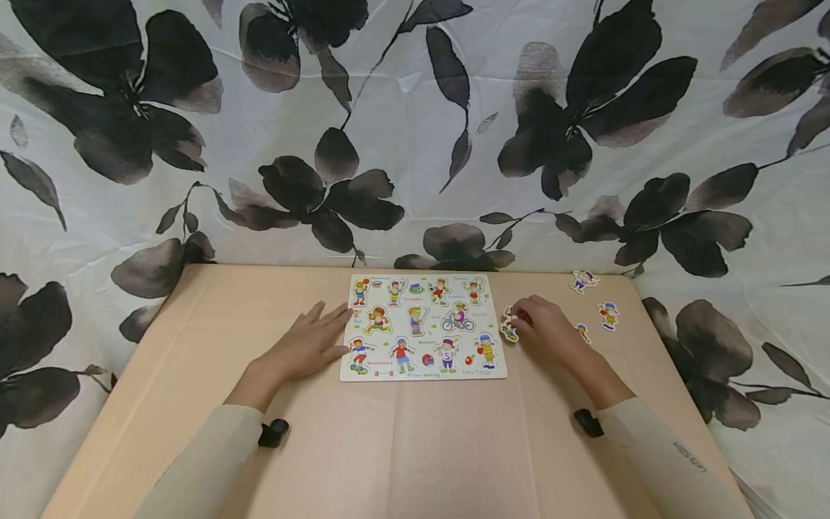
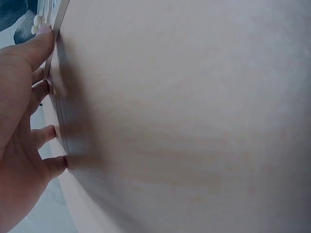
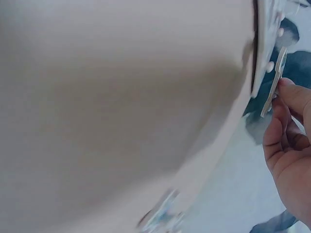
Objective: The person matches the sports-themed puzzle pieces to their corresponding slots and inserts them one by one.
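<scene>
A white puzzle board printed with children playing sports lies flat on the table. My left hand is spread at its left edge, fingers fairly straight; in the left wrist view the thumb touches the board's edge. Just off the board's right side, my right hand pinches a puzzle piece shaped like a small figure. The right wrist view shows that same piece edge-on between thumb and fingers, raised off the table. Its picture is mostly hidden by the hand.
Loose puzzle pieces lie on the table's right side: one at the back, another figure with a ball, and a third partly behind the right hand. A white cloth with dark flowers hangs behind the tan table.
</scene>
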A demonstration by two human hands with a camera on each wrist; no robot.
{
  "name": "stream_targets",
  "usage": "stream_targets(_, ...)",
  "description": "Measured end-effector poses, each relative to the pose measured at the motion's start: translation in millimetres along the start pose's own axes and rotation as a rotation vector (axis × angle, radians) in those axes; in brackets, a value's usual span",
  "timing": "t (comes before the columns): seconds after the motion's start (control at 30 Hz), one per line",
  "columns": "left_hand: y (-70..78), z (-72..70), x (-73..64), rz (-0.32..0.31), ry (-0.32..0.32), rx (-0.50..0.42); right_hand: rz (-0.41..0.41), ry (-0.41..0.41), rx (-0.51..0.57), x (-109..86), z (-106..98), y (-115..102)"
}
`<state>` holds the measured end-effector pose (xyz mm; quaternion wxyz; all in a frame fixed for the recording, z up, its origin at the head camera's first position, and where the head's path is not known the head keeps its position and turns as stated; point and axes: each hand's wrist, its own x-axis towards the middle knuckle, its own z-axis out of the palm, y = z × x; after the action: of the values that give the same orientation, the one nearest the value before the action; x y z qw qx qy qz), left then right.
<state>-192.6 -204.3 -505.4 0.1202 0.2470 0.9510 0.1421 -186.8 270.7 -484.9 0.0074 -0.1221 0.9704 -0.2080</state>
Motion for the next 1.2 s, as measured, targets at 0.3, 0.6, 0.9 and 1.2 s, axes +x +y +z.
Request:
stream_targets(0.3, 0.3, -2.2, 0.6, 0.003, -0.001, 0.001, -0.068, -0.064, 0.047, 15.7, 12.5, -45.3)
stream_targets(0.6, 0.5, -1.3, 0.5, -0.007, -0.012, -0.003, -0.234, -0.104, 0.025, 30.6, 40.2, -92.8)
stream_targets(0.9, -0.2, -1.8, 1.3, -0.004, -0.009, 0.009, -0.359, -0.143, 0.009, 45.9, 62.0, -136.0)
stream_targets(1.2, -0.2, -2.0, 0.8, -0.003, -0.014, 0.002, -0.464, -0.225, -0.038, 59.4, 81.8, -178.3)
